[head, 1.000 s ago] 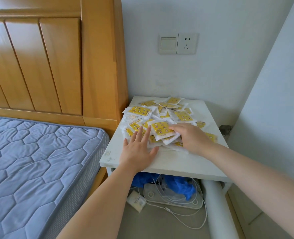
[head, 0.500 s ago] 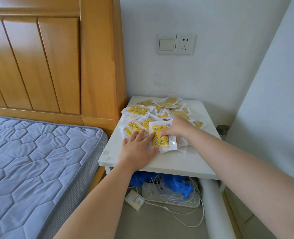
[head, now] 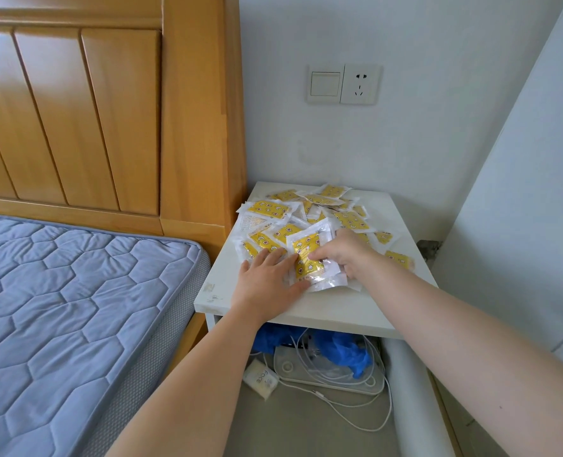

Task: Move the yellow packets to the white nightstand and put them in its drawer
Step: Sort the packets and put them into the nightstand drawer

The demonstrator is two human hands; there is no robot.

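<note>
Head view: yellow packets [head: 268,207] lie heaped and overlapping on a white table [head: 356,308]; no drawer is visible.
Left hand [head: 267,278]: flat, fingers straight, pressing the heap's near edge.
Right hand [head: 351,255]: curled, pinching the top packet [head: 308,258].
Handling (judged): light, thin, slick film; take by the edges, stacked.
Count: at least fifteen; overlap hides the rest.
</note>
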